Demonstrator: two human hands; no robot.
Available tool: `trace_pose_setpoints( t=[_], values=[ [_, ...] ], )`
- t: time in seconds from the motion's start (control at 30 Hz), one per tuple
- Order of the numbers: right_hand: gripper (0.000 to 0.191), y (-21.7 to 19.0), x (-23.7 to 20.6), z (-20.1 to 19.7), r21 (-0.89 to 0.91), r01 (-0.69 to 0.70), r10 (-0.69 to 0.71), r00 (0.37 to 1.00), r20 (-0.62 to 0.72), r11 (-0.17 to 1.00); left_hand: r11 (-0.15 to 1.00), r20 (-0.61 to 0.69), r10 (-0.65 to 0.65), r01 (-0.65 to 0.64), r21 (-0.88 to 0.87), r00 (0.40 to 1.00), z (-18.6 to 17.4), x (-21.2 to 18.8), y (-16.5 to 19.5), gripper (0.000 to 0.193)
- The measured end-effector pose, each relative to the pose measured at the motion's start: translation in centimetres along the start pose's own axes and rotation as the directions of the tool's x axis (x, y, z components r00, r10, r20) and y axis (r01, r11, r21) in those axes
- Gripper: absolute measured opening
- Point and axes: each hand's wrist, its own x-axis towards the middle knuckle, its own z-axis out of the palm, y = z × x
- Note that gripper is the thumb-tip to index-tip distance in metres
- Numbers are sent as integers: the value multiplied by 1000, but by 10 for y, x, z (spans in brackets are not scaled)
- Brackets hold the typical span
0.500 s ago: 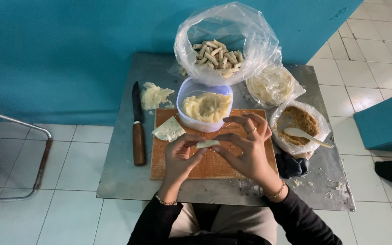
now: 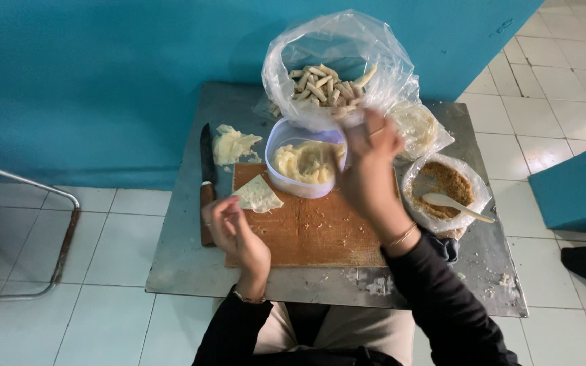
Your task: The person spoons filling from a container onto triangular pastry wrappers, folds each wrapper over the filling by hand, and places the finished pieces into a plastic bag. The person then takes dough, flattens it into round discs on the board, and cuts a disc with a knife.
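Note:
My right hand (image 2: 369, 166) reaches forward over the white tub of pale mash (image 2: 304, 164), its fingers bunched at the front rim of a clear plastic bag of small pale rolls (image 2: 323, 81). The back of the hand hides whether the fingers hold anything. My left hand (image 2: 234, 229) hovers over the left edge of the wooden cutting board (image 2: 310, 230), fingers loosely apart and empty. A triangular pale wrapper (image 2: 258, 194) lies on the board just beyond its fingertips.
The small metal table (image 2: 181, 261) stands against a blue wall. A knife (image 2: 206, 175) and a heap of wrappers (image 2: 233, 144) lie at the left. To the right are a bag of pale filling (image 2: 420, 127), a bag of brown crumbs (image 2: 450, 179) with a white spoon (image 2: 454, 205), and a dark cloth (image 2: 447, 248).
Both hands were together over the board holding a small pale roll. My right hand has since moved forward to the bag of rolls, and my left has drawn back to the left, empty.

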Motion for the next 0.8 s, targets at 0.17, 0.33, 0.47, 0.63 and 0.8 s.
trace_pose_setpoints(
  t=[0.17,0.33,0.47,0.63,0.8],
  values=[
    [39,-68,-36,35,122,335,-356,900,253,934,998,-143,-65,67,10,988,-4,3,-1,12],
    [27,-77,-37,68,102,384,-397,864,311,917,994,-141,-84,93,62,986,-4,4,-4,12],
    [14,-77,-45,80,-8,440,-425,873,239,898,993,-92,-114,111,-36,989,-3,2,-12,9],
    [16,-72,-38,80,97,324,-338,917,212,941,985,-98,-139,128,-115,985,-2,4,-23,11],
    [30,-82,-42,84,56,400,-402,884,237,915,980,-154,-140,115,-160,978,-4,5,-29,9]
  ],
)
